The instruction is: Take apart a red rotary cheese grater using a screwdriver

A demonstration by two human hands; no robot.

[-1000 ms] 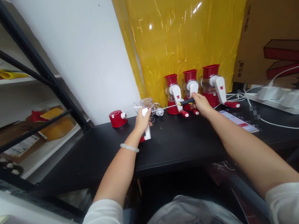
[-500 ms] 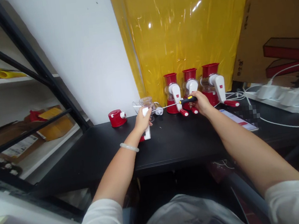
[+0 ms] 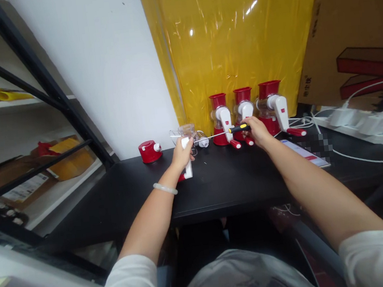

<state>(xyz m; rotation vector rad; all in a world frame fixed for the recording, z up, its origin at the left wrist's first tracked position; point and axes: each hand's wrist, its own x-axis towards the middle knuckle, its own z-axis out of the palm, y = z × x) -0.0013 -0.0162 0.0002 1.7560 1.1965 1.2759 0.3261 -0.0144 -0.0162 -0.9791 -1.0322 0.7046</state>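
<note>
Large cardboard box [image 3: 346,20], right: dark characters [image 3: 306,86] printed sideways, too blurred for me to read; one big red outlined figure [image 3: 369,65], cut off by the frame, which I cannot identify as a letter. Shelf carton [image 3: 38,179], left: white label [image 3: 22,188], print illegible to me. White crank [image 3: 226,128]: small red emblem [image 3: 227,123], no wording I can resolve. Lit screen [image 3: 306,152]: contents unreadable. Grey shirt front [image 3: 243,278]: printed marks, indistinct.

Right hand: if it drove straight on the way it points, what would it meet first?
Most likely the white crank in the left hand, met by the tip of the screwdriver that the right hand holds; depth is unclear, and they may already touch.
</note>
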